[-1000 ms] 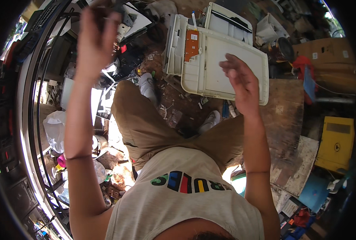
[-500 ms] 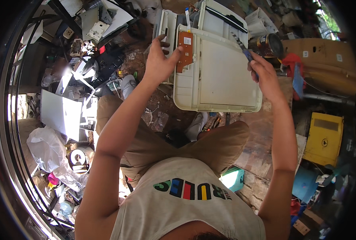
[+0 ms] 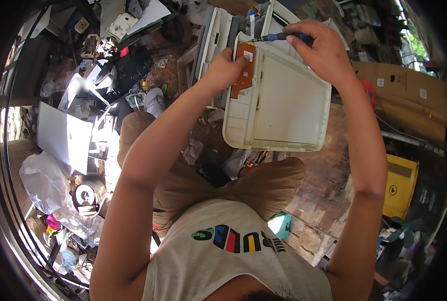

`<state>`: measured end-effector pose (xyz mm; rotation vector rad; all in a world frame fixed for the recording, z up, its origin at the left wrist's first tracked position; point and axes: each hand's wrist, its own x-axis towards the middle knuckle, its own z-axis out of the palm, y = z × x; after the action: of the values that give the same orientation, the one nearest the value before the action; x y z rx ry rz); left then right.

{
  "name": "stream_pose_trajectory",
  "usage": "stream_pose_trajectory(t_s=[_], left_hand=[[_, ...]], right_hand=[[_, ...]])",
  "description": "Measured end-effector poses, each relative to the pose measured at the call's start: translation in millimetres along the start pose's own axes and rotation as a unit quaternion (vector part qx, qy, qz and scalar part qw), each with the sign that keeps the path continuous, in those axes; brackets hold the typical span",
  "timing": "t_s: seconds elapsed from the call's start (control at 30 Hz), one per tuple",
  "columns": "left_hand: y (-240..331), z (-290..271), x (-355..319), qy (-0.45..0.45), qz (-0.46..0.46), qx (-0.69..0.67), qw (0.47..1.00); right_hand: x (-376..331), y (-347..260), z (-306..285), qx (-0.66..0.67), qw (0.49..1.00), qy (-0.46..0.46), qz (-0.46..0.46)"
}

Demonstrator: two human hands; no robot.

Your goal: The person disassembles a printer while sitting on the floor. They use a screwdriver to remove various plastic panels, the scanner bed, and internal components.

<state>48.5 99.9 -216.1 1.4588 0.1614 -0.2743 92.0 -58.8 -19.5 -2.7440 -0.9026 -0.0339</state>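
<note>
My right hand (image 3: 325, 52) is closed around a screwdriver (image 3: 278, 36) with a blue and black handle, held nearly level. Its shaft points left, and the tip is at the upper edge of an orange-brown circuit board (image 3: 243, 81). That board lies along the left side of a cream plastic panel (image 3: 293, 108), which looks like a printer or scanner cover. My left hand (image 3: 224, 70) grips the panel's left edge, its thumb on the board and its fingers partly hidden. A white ribbon cable (image 3: 252, 24) with a blue end rises just beyond the board.
Grey and cream casing parts (image 3: 216, 37) stand behind the panel. Scrap and a white sheet (image 3: 65, 135) lie on the left, near a clear plastic bag (image 3: 45, 180). To the right are a cardboard box (image 3: 404, 93) and a yellow case (image 3: 400, 185).
My right hand has moved up and left, bringing the screwdriver from the panel's right side to the board's top edge. The panel sits slightly further right in view, my left hand still on it.
</note>
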Motion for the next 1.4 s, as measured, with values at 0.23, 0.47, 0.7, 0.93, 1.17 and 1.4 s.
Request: stream_pose_trajectory(t_s=[0.23, 0.47, 0.7, 0.93, 1.17, 1.4], left_hand=[[2, 2, -4, 0.021, 0.002, 0.014, 1.000], [-5, 1, 2, 0.029, 0.021, 0.039, 0.999], [2, 5, -4, 0.043, 0.012, 0.026, 0.999], [6, 12, -7, 0.076, 0.029, 0.032, 0.996], [-10, 9, 4, 0.092, 0.031, 0.035, 0.995], [8, 12, -2, 0.101, -0.014, 0.058, 0.993]], right_hand=[[10, 2, 11, -0.004, 0.999, -0.031, 0.015], [10, 6, 13, 0.012, 0.995, -0.023, -0.099], [33, -18, 1, -0.092, 0.990, -0.099, -0.036], [73, -19, -4, -0.315, 0.918, -0.238, -0.048], [68, -7, -3, -0.254, 0.921, -0.192, -0.225], [116, -35, -14, 0.025, 0.844, -0.393, 0.364]])
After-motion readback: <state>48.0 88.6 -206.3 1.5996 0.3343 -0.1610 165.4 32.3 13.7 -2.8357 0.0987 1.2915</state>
